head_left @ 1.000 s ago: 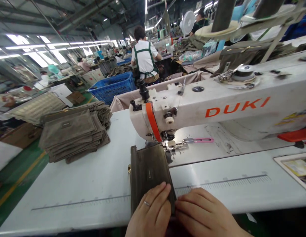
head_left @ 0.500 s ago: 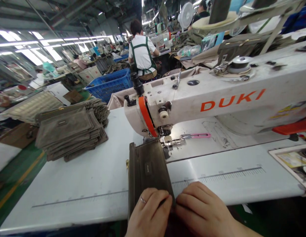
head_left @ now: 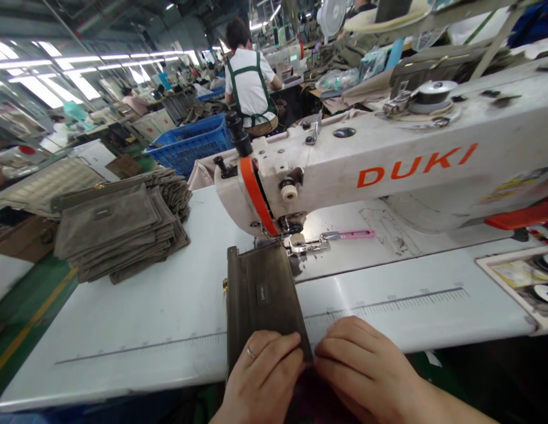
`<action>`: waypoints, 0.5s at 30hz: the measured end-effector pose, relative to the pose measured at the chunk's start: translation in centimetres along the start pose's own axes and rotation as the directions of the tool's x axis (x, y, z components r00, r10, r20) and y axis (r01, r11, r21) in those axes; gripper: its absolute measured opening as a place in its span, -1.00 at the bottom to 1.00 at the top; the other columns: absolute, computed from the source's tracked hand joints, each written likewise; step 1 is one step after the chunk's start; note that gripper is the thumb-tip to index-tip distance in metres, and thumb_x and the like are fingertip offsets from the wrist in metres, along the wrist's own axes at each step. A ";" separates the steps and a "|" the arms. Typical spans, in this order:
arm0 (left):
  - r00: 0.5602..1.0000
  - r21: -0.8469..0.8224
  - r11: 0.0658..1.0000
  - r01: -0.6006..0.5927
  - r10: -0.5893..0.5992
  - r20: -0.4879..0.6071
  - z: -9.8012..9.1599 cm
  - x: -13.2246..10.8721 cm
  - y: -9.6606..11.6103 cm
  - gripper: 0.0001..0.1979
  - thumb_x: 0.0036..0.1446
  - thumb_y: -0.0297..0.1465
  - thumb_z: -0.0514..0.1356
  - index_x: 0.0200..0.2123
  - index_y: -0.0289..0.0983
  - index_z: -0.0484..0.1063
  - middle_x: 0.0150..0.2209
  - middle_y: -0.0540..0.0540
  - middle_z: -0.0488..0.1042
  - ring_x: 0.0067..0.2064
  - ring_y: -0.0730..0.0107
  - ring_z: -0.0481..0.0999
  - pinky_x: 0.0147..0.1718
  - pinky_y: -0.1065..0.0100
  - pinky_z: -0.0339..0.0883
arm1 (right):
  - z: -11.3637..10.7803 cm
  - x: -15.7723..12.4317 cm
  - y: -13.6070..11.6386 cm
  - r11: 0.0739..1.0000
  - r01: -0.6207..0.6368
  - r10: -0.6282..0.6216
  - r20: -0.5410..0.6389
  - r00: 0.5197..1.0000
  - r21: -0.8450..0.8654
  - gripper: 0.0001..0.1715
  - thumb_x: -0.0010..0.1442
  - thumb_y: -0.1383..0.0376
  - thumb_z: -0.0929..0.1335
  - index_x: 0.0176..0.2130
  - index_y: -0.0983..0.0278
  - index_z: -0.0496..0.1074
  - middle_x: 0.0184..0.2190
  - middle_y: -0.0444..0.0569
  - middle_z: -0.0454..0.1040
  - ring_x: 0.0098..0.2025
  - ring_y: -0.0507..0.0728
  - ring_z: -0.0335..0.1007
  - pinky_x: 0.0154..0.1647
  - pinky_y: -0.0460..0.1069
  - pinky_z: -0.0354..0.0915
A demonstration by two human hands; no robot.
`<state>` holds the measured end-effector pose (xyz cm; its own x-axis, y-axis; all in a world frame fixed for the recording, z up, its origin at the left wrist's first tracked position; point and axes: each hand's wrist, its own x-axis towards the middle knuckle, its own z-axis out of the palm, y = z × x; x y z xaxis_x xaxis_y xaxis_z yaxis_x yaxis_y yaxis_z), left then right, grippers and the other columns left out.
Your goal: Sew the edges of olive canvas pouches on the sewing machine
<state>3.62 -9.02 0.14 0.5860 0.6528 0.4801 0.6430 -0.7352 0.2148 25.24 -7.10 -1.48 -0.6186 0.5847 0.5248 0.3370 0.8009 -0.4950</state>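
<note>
A dark olive fabric piece (head_left: 260, 300) with a small label lies on the white table, its far end at the presser foot (head_left: 295, 241) of a white DUKI sewing machine (head_left: 388, 159). My left hand (head_left: 262, 377), with a ring on one finger, rests flat on the piece's near end, fingers together. My right hand (head_left: 362, 368) pinches the piece's near right corner with curled fingers. The two hands touch at the table's front edge.
A stack of similar olive fabric pieces (head_left: 117, 227) sits at the left of the table (head_left: 145, 330). A tray with thread spools (head_left: 525, 282) is at the right. Behind stand a blue basket (head_left: 189, 144), a seated person in a white shirt (head_left: 249, 88) and more workstations.
The fabric piece has slid a little toward me and away from the needle, both hands moving with it. My left fingers have curled slightly. The view has tilted down.
</note>
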 end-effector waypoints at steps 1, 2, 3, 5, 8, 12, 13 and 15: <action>1.000 -0.013 1.000 0.018 -0.018 0.000 0.0 0.0 0.0 -0.80 0.25 -0.61 0.08 -0.19 -0.31 0.48 -0.25 -0.13 0.60 -0.20 0.32 0.57 -0.18 0.32 0.49 | 0.0 0.0 0.0 1.000 -0.002 0.002 0.000 1.000 -0.003 -0.71 0.36 0.40 0.19 -0.14 0.28 0.47 -0.38 -0.01 0.49 -0.30 0.12 0.33 -0.22 0.04 0.29; 0.999 -0.025 0.999 0.042 -0.042 -0.004 0.0 0.0 0.0 -0.80 0.25 -0.61 0.08 -0.19 -0.31 0.47 -0.24 -0.14 0.60 -0.21 0.33 0.57 -0.18 0.32 0.49 | 0.1 0.1 0.0 1.000 -0.002 0.002 -0.002 1.000 -0.009 -0.71 0.37 0.39 0.18 -0.15 0.29 0.47 -0.38 -0.01 0.49 -0.30 0.12 0.33 -0.24 0.04 0.29; 0.998 -0.041 0.997 0.065 -0.066 -0.011 0.0 0.0 0.0 -0.81 0.25 -0.61 0.08 -0.19 -0.32 0.47 -0.24 -0.15 0.59 -0.22 0.33 0.56 -0.18 0.33 0.49 | 0.2 0.2 0.0 1.000 0.006 -0.006 -0.004 1.000 -0.019 -0.71 0.37 0.39 0.18 -0.16 0.29 0.47 -0.39 -0.01 0.48 -0.31 0.12 0.33 -0.25 0.04 0.28; 0.993 -0.089 0.990 0.109 -0.112 -0.022 0.1 0.0 0.1 -0.82 0.25 -0.61 0.08 -0.20 -0.33 0.46 -0.24 -0.15 0.58 -0.22 0.34 0.55 -0.19 0.34 0.48 | 0.2 0.3 -0.1 0.999 0.023 -0.024 -0.007 1.000 -0.044 -0.71 0.38 0.39 0.18 -0.17 0.30 0.47 -0.40 -0.02 0.48 -0.32 0.12 0.33 -0.26 0.05 0.28; 0.988 -0.133 0.981 0.138 -0.146 -0.054 0.3 -0.2 0.2 -0.83 0.23 -0.60 0.11 -0.20 -0.32 0.47 -0.23 -0.16 0.56 -0.22 0.34 0.52 -0.20 0.34 0.47 | 0.0 0.6 -0.3 0.997 0.018 -0.019 -0.008 1.000 -0.074 -0.71 0.36 0.41 0.19 -0.20 0.29 0.48 -0.42 -0.03 0.47 -0.34 0.12 0.33 -0.28 0.05 0.28; 0.991 -0.043 0.994 0.097 -0.101 -0.090 0.5 -0.2 0.2 -0.83 0.23 -0.57 0.14 -0.20 -0.28 0.51 -0.23 -0.09 0.58 -0.23 0.34 0.50 -0.17 0.30 0.42 | 0.0 0.7 -0.3 0.997 0.006 -0.006 -0.002 1.000 -0.081 -0.68 0.36 0.41 0.17 -0.22 0.28 0.48 -0.43 -0.03 0.48 -0.34 0.12 0.33 -0.28 0.04 0.29; 0.991 -0.017 0.996 0.088 -0.090 -0.095 0.5 -0.1 0.1 -0.85 0.23 -0.56 0.15 -0.22 -0.27 0.51 -0.24 -0.06 0.59 -0.23 0.34 0.50 -0.16 0.29 0.41 | 0.1 0.7 -0.2 0.997 0.011 -0.012 -0.011 1.000 -0.083 -0.68 0.36 0.42 0.17 -0.22 0.28 0.48 -0.41 -0.03 0.49 -0.34 0.11 0.34 -0.28 0.03 0.30; 0.992 0.020 0.997 0.068 -0.066 -0.104 0.6 0.2 0.0 -0.88 0.23 -0.52 0.17 -0.26 -0.27 0.51 -0.28 -0.03 0.60 -0.26 0.34 0.51 -0.16 0.29 0.40 | 0.6 0.5 0.1 0.995 0.028 -0.033 -0.049 0.998 -0.094 -0.68 0.35 0.43 0.19 -0.26 0.27 0.49 -0.34 -0.02 0.52 -0.31 0.10 0.37 -0.25 0.01 0.30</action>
<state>3.97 -8.80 -0.26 0.4879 0.6770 0.5510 0.6911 -0.6852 0.2300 24.53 -6.75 -1.66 -0.5942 0.5636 0.5738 0.3850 0.8257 -0.4124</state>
